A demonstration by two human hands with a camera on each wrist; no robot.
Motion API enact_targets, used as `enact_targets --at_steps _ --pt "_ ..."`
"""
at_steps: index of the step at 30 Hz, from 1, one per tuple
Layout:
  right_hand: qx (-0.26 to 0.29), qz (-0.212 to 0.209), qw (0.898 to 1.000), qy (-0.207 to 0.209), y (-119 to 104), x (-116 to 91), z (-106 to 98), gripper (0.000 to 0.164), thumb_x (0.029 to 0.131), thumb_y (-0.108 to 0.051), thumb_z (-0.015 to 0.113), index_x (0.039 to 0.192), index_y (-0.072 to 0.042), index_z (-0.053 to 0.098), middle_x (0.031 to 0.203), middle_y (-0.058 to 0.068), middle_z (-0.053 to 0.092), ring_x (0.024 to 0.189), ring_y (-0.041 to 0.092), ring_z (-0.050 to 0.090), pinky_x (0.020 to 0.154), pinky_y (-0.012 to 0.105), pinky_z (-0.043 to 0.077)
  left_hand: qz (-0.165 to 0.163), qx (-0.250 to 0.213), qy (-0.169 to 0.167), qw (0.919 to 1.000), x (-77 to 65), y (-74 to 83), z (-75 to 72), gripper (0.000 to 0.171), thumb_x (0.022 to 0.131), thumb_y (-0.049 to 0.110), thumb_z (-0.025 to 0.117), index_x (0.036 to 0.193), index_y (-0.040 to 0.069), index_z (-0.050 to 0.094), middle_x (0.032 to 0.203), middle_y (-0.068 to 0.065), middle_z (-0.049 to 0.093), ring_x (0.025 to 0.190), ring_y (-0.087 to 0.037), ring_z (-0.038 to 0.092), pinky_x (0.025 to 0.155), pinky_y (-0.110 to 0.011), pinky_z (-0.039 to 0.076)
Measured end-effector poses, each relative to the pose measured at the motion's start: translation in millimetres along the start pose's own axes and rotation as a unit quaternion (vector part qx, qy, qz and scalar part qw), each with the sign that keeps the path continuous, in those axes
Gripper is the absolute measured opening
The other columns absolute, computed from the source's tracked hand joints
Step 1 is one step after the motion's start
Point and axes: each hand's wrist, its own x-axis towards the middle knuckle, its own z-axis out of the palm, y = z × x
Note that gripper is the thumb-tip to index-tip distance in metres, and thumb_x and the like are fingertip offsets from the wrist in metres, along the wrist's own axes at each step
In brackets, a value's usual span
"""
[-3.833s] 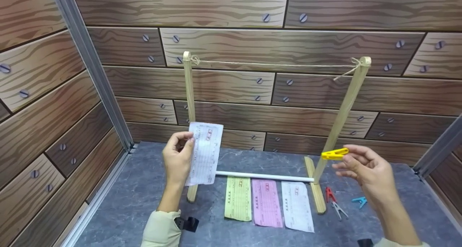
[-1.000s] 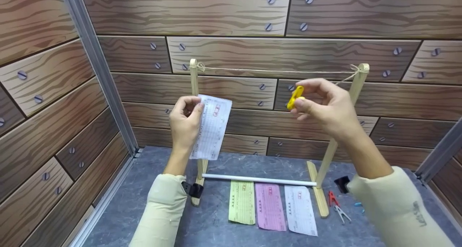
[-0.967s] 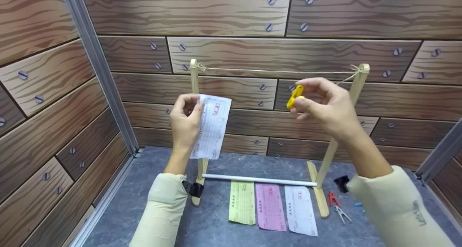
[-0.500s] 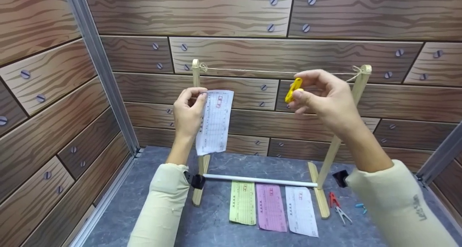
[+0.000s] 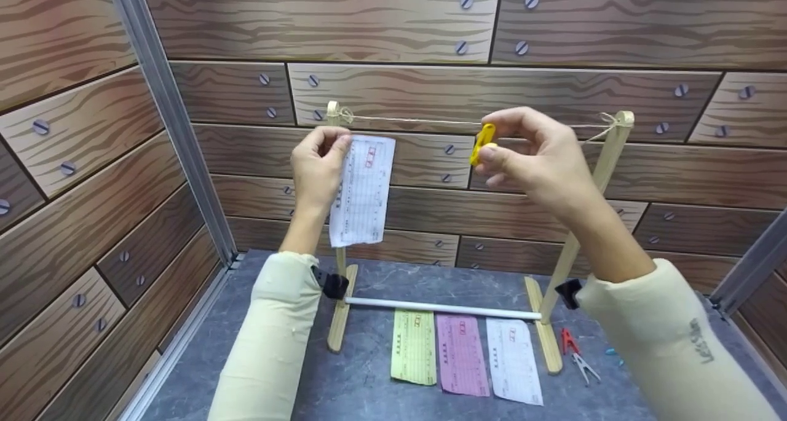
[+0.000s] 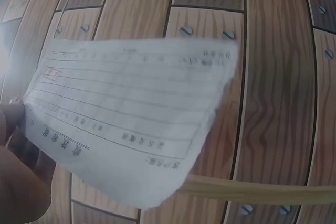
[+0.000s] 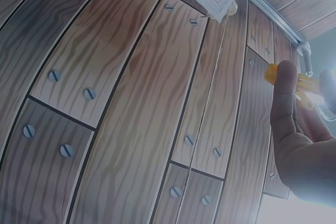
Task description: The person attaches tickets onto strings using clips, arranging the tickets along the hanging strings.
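Observation:
Between thumb and fingers, my left hand [image 5: 320,169] pinches the upper left corner of a white printed paper slip [image 5: 364,193], which hangs upright in front of the left post. My right hand [image 5: 541,157] pinches a yellow clothespin [image 5: 483,144] to the right of the slip, a little below the string [image 5: 418,120] in the head view. The left wrist view shows the slip [image 6: 126,108] large, its lower end slightly curled. In the right wrist view the yellow clothespin [image 7: 299,81] is partly hidden by a finger, and the string [image 7: 210,93] runs past it.
The string is tied between two wooden posts [image 5: 605,163], joined low down by a white rod [image 5: 442,308]. Green [image 5: 414,347], pink [image 5: 462,354] and white [image 5: 515,361] slips lie on the grey table. Red [image 5: 569,341], grey [image 5: 585,369] and partly hidden blue [image 5: 611,351] clothespins lie right.
Both hands have risen toward the string, carrying the slip and the yellow clothespin. The right hand has come in leftward from low at the right, nearer the slip.

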Motion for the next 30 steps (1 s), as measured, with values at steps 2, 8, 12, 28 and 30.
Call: enact_targets --at_steps 2,8,12,28,30 --pt "-0.002 0.000 1.000 -0.002 -1.3 1.5 1.4 0.032 0.085 -0.002 0.068 0.115 0.001 0.058 0.102 0.020 0.057 0.074 0.028 0.066 0.059 0.035 0.054 -0.003 0.011 0.005 0.9999 5.3 0.4 0.7 0.004 0.084 0.000 0.068 0.088 -0.002 0.068 0.076 -0.008 0.062 0.064 -0.013 0.050 0.059 -0.023 0.041" --pt "-0.006 -0.012 1.000 -0.006 -0.8 6.1 5.5 0.031 0.086 -0.003 0.068 0.115 0.001 0.058 0.100 0.020 0.059 0.073 0.029 0.066 0.059 0.034 0.054 -0.029 0.042 -0.001 0.9987 17.3 2.8 7.0 0.018 0.084 -0.003 0.066 0.101 0.002 0.067 0.089 -0.008 0.069 0.073 -0.013 0.059 0.064 -0.024 0.045" --pt "-0.012 -0.012 1.000 -0.008 0.9 7.9 8.1 0.031 0.086 -0.003 0.067 0.115 0.002 0.058 0.101 0.019 0.058 0.072 0.027 0.066 0.058 0.033 0.054 -0.042 0.051 -0.006 0.9978 24.3 2.3 11.4 0.031 0.084 -0.001 0.067 0.115 0.005 0.066 0.101 -0.010 0.069 0.082 -0.011 0.063 0.071 -0.023 0.047" --pt "-0.004 -0.028 1.000 -0.008 -3.6 9.8 10.7 0.030 0.087 -0.005 0.067 0.115 0.002 0.057 0.097 0.020 0.059 0.070 0.029 0.066 0.056 0.033 0.054 -0.035 0.264 -0.086 0.9601 31.0 4.9 16.0 0.022 0.092 0.018 0.061 0.112 0.013 0.068 0.090 -0.001 0.068 0.078 -0.017 0.058 0.073 -0.034 0.044" --pt "-0.006 -0.029 1.000 -0.007 -3.3 10.2 11.2 0.030 0.087 -0.005 0.067 0.115 0.002 0.057 0.097 0.020 0.059 0.070 0.028 0.066 0.056 0.034 0.054 -0.041 0.267 -0.083 0.9594 31.0 5.1 17.9 0.016 0.092 0.019 0.061 0.104 0.014 0.069 0.090 0.000 0.068 0.078 -0.016 0.058 0.072 -0.035 0.043"
